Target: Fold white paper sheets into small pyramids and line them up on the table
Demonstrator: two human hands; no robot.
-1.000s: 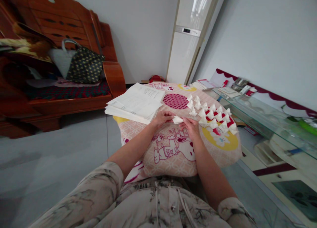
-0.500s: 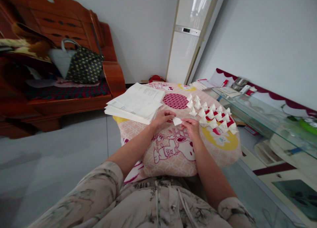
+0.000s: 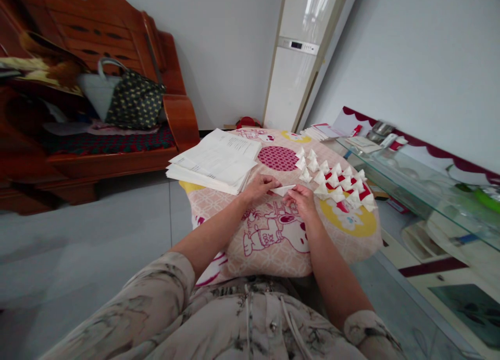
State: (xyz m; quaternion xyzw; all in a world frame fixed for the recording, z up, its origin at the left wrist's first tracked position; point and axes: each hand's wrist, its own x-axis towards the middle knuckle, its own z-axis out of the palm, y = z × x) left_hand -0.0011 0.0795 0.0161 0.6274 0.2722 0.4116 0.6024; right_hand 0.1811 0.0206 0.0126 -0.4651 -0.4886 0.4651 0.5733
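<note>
A small folded piece of white paper (image 3: 282,190) is stretched between my hands over the patterned tablecloth (image 3: 269,261). My left hand (image 3: 261,188) pinches its left end, and my right hand (image 3: 301,198) grips the right end; both sets of fingers are closed. To the right of my right hand stand several pointed folded paper pieces (image 3: 338,184), grouped in rough rows. Left of my left hand lies a stack of printed white sheets (image 3: 216,159), fanned a little at its edge.
A glass shelf (image 3: 429,193) with small items runs along the right of the table. At the left is a wooden bench (image 3: 117,157) carrying a star-patterned bag (image 3: 135,100). A tall white cabinet-like appliance (image 3: 291,78) stands in the back corner.
The paper between my hands has turned from a broader, upright shape to a narrow, slanting one, its tip now pointing to the right. My hands stay nearly in place.
</note>
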